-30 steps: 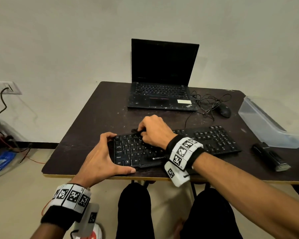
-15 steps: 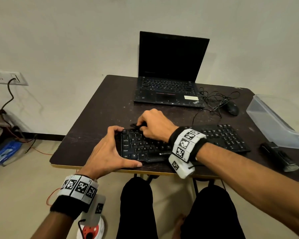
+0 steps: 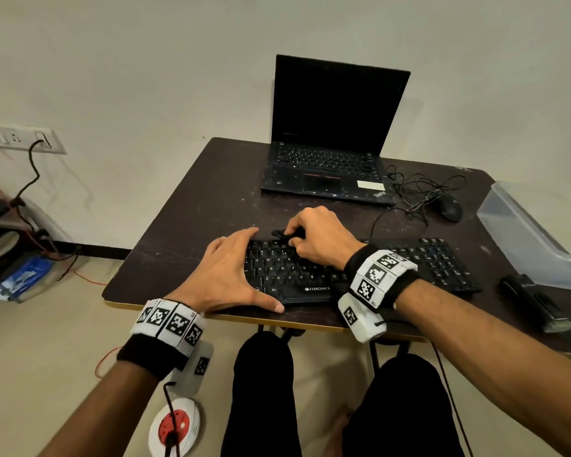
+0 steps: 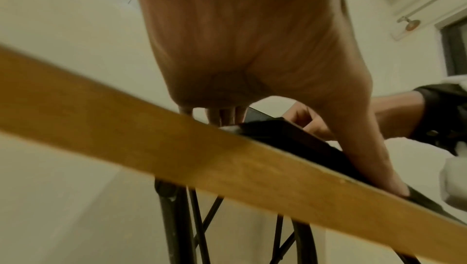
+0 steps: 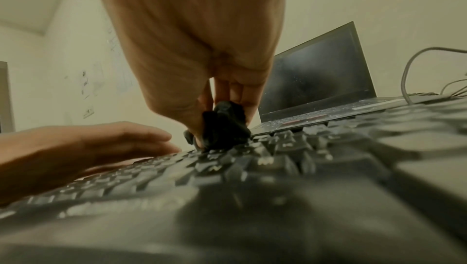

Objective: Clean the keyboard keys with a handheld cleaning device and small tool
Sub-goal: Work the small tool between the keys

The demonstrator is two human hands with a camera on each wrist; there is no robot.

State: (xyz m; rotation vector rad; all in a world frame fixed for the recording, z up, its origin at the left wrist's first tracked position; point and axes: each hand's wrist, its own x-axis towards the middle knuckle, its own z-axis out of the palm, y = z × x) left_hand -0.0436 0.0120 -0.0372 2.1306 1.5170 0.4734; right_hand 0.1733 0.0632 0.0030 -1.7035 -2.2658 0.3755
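A black keyboard is being steadied at the table's near edge by the left hand, spread flat across its nine o'clock end as before. A small black tool is being pinched by the right hand, still working the top key row at twelve o'clock. Only the viewpoint has shifted; cleaning is judged ongoing. A dark handheld device is lying unused at three o'clock.

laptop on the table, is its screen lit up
No, the laptop stands open behind the keyboard, but its screen is fully dark in the head view.
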